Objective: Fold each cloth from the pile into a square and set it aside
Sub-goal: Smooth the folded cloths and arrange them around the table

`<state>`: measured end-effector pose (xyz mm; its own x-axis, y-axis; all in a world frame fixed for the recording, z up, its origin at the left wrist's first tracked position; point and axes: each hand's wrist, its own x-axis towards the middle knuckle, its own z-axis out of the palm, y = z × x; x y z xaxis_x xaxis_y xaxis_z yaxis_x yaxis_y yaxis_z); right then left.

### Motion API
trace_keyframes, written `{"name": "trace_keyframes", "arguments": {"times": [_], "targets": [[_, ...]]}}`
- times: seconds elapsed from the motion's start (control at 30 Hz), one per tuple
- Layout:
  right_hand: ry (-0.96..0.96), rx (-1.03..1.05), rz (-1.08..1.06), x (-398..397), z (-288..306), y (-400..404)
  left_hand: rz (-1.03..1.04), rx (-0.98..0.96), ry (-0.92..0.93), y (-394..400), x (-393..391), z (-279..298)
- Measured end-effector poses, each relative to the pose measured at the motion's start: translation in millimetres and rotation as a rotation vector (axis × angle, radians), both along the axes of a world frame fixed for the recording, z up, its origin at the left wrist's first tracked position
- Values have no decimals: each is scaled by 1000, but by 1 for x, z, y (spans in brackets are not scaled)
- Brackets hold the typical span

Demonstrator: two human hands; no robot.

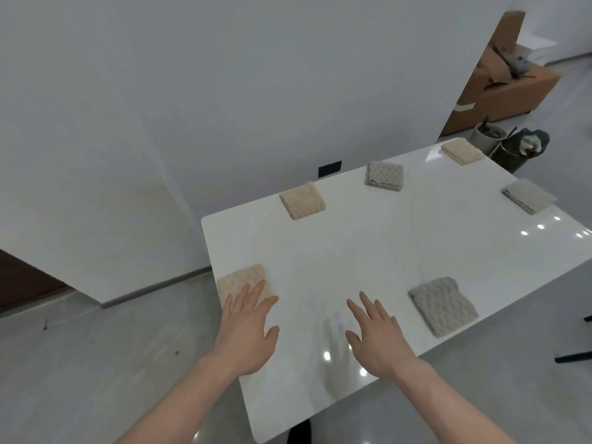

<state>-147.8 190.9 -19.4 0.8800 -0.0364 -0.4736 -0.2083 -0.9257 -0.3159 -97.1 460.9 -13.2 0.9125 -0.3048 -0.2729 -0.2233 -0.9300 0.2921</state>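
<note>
The left hand's fingers (253,291) lie straight and spread, tips apparently resting on the folded beige cloth (242,280) at the worktop's (352,251) near-left corner. The right hand (374,334) hovers open, holding nothing. The cloth looks soft, light and limp; pinch it by a folded edge.

glossy white table (368,251) on grey floor (128,347); pale wall (192,91); brown sofa (519,94) behind.
</note>
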Motion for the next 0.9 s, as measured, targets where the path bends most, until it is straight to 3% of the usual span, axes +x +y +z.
{"name": "trace_keyframes", "arguments": {"times": [0.4, 0.63, 0.9], "targets": [[9, -39, -22, 8, 10, -100, -46, -58, 31, -97, 35, 12], [-37, 82, 22, 33, 9, -175, 66, -94, 14, -199, 37, 16], [26, 53, 174, 51, 18, -305, 233, -81, 33, -307, 7, 15]]}}
